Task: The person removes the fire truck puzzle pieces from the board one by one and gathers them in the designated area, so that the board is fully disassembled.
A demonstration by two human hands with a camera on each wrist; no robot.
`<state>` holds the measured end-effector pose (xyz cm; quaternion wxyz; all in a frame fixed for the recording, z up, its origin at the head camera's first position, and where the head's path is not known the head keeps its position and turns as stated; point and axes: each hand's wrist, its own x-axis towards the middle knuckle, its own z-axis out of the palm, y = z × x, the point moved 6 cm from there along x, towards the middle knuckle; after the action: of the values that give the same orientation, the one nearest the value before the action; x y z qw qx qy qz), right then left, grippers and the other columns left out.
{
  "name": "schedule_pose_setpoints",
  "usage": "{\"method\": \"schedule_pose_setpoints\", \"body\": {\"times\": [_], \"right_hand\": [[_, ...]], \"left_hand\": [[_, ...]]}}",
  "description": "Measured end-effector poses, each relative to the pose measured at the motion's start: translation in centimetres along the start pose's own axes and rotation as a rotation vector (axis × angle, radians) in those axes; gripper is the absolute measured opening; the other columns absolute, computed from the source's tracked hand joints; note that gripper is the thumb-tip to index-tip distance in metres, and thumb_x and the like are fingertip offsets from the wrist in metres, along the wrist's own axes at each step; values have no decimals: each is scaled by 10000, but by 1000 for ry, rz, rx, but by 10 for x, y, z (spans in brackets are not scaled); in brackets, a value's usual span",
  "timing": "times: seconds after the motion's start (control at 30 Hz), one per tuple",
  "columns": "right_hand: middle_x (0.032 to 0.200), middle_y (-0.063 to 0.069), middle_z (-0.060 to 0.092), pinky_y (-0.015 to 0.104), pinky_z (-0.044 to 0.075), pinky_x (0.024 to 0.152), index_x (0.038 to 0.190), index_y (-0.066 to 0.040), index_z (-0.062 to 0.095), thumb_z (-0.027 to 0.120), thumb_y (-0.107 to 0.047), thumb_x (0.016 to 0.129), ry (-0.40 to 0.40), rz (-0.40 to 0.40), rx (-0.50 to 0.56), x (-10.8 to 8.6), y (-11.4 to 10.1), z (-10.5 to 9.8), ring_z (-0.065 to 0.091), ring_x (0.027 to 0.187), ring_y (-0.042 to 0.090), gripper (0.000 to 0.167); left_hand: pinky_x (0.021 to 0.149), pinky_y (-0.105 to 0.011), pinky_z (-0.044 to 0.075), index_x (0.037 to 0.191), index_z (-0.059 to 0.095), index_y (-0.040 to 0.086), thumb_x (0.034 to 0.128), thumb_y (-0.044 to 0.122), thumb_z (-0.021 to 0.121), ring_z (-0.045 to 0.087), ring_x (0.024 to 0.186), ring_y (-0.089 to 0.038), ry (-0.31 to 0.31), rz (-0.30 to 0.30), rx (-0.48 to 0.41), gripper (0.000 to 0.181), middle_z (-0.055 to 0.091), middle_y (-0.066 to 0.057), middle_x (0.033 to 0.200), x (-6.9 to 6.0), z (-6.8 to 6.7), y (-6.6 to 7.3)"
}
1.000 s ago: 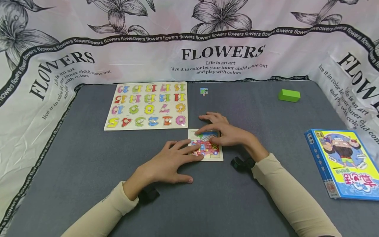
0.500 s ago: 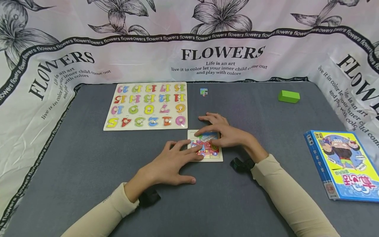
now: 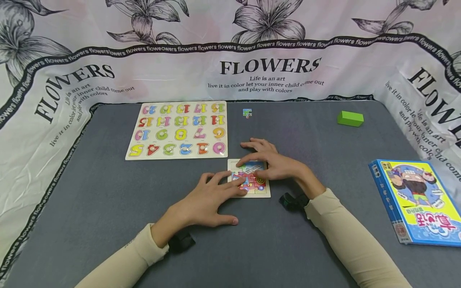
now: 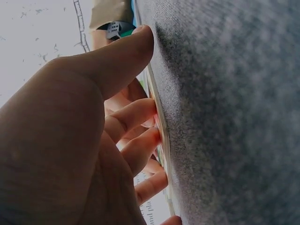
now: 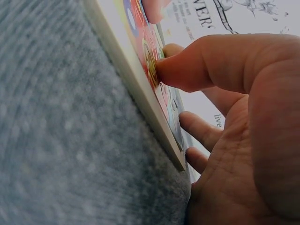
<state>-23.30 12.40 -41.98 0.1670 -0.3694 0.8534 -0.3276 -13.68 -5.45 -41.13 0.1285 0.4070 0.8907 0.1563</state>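
Observation:
A small jigsaw puzzle in a pale wooden frame [image 3: 257,194], showing a red vehicle, lies flat in front of me. My left hand [image 3: 207,202] rests its outstretched fingertips on the puzzle's left part, with the thumb held apart, over the cloth. From the right, my right hand [image 3: 279,163] touches the puzzle with its thumb and forefinger; other fingers reach past its far edge. In the right wrist view the right thumb [image 5: 187,70] presses on the picture's round yellow shape. Several left fingers [image 4: 140,150] meet the frame's edge in the left wrist view. Both hands partly cover the picture.
Beyond the puzzle, to the left, lies a number board [image 3: 192,141] with colourful digits. A loose jigsaw piece [image 3: 247,113] lies near the far edge. Toward the right are a green block [image 3: 350,119] and a blue-and-yellow box [image 3: 417,202]. The table is grey cloth [image 3: 108,192].
Both hands stay nearly still on the puzzle. The left thumb has shifted slightly to the right and toward me. The whole head view has drifted a little.

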Motion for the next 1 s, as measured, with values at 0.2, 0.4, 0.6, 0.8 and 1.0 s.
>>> {"method": "schedule_pose_setpoints", "body": {"times": [0.2, 0.4, 0.6, 0.8, 1.0], "right_hand": [[1672, 80, 290, 679, 3, 1194, 1289, -288, 702, 622, -79, 870, 0, 6, 1, 0, 0, -1, 15, 1585, 352, 475], [1672, 66, 296, 658, -2, 1208, 1288, -286, 711, 590, -26, 873, -4, 23, 9, 1, 2, 0, 25, 1588, 328, 504], [1671, 67, 302, 663, 1, 1205, 1277, -295, 714, 596, -24, 865, -1, 26, 19, 1, 3, 0, 25, 1589, 331, 507], [1669, 68, 308, 679, -5, 1194, 1254, -310, 717, 603, -13, 856, 9, 28, 30, 2, 2, -2, 19, 1587, 339, 510], [1598, 87, 380, 665, 68, 1165, 1246, -302, 728, 602, 7, 833, 27, 2, 19, 2, -1, -1, 128, 1526, 351, 530]], "left_hand": [[1147, -596, 219, 1505, 483, 351, 894, 616, 682, 187, 1561, -268, -11, -12, 6, 695, 273, 131, 1682, 1, 1, -1], [1149, -593, 213, 1504, 483, 358, 896, 612, 682, 184, 1562, -262, -16, -17, 3, 689, 267, 135, 1684, 1, 1, -2], [1150, -589, 213, 1501, 488, 360, 894, 614, 682, 188, 1560, -259, -12, -17, 7, 686, 269, 142, 1682, 2, 1, -1], [1150, -595, 214, 1504, 483, 365, 896, 615, 679, 184, 1562, -263, -11, -15, 7, 686, 266, 145, 1682, 2, 1, -2], [1148, -602, 211, 1511, 477, 359, 901, 610, 677, 179, 1565, -260, -16, -17, 1, 690, 262, 145, 1684, 1, 1, -2]]}}
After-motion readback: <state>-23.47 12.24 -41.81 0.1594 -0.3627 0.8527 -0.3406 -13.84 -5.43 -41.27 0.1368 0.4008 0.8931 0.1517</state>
